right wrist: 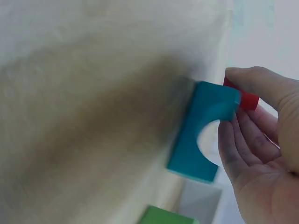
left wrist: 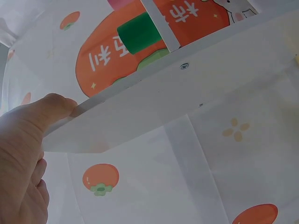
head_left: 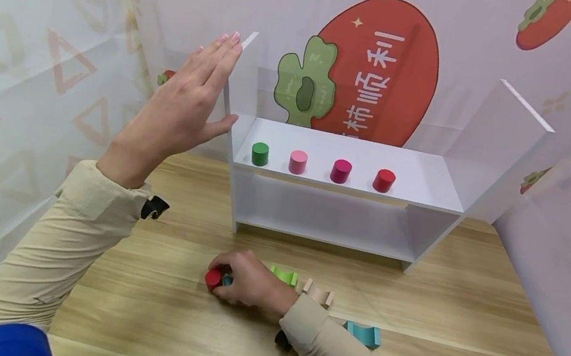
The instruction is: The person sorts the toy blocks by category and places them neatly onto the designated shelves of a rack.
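Observation:
With straight fingers along its outer side, my left hand (head_left: 186, 94) rests against the left panel (left wrist: 117, 123) of a white shelf unit (head_left: 359, 140). The thumb lies over the panel's front edge. Low over the wood table, my right hand (head_left: 252, 282) grips a red cylinder (head_left: 213, 279) between thumb and fingers. Right beside it is a teal arch block (right wrist: 198, 133), overlapping part of the red cylinder in the right wrist view. In the head view the hand hides most of that teal block.
Along the shelf board stand a green cylinder (head_left: 260, 154), a pink one (head_left: 297, 162), a magenta one (head_left: 341, 171) and a red one (head_left: 384, 180). Near the right forearm lie a lime arch block (head_left: 283, 276), a plain wood one (head_left: 318, 294) and another teal one (head_left: 364, 335).

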A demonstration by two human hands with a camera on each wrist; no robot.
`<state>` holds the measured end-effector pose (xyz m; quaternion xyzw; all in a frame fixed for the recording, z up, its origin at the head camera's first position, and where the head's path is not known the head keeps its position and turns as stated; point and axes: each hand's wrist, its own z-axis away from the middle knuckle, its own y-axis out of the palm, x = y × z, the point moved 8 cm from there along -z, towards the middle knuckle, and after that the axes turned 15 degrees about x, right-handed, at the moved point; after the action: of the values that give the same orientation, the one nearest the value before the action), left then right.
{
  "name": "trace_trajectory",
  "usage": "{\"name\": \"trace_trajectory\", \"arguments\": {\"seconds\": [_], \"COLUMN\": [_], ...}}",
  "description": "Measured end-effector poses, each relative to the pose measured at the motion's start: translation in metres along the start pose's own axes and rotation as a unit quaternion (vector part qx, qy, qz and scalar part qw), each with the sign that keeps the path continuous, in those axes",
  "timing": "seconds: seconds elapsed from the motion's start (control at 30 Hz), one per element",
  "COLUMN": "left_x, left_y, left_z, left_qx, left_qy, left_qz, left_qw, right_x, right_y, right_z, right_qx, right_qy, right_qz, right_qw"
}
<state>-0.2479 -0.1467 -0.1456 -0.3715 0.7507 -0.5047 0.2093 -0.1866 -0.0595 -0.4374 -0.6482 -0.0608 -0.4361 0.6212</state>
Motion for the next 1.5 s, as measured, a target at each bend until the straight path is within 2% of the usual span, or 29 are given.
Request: {"name": "trace_trajectory", "arguments": {"seconds": [0.2, 0.4, 0.7, 0.93, 1.2, 1.37, 1.5], "left_x": [0.000, 0.000, 0.001, 0.001, 0.000, 0.000, 0.000], "left_y": [0.001, 0.001, 0.001, 0.001, -0.001, 0.000, 0.000], "left_z": [0.001, 0.001, 0.000, 0.000, 0.001, 0.000, 0.000], "left_qx": [-0.001, -0.001, 0.002, -0.001, 0.000, 0.005, 0.007], "left_qy": [-0.001, -0.001, -0.003, -0.001, -0.003, -0.004, -0.006], "left_qz": [-0.006, -0.011, -0.009, -0.004, -0.008, -0.010, -0.011], "left_qw": [1.0000, 0.9999, 1.0000, 1.0000, 1.0000, 0.9999, 0.9999], "right_x": [0.008, 0.016, 0.018, 0.012, 0.000, -0.009, -0.016], "right_y": [-0.022, -0.054, -0.100, -0.138, -0.174, -0.193, -0.211], "right_z": [0.014, 0.039, 0.084, 0.127, 0.180, 0.215, 0.241], "right_qx": [-0.009, -0.034, -0.057, -0.107, -0.169, -0.211, -0.242], "right_qy": [-0.011, -0.022, -0.007, -0.007, 0.018, 0.054, 0.088], "right_qz": [-0.037, -0.054, -0.042, -0.021, 0.036, 0.067, 0.069], "right_qw": [0.999, 0.998, 0.997, 0.994, 0.985, 0.974, 0.964]}}
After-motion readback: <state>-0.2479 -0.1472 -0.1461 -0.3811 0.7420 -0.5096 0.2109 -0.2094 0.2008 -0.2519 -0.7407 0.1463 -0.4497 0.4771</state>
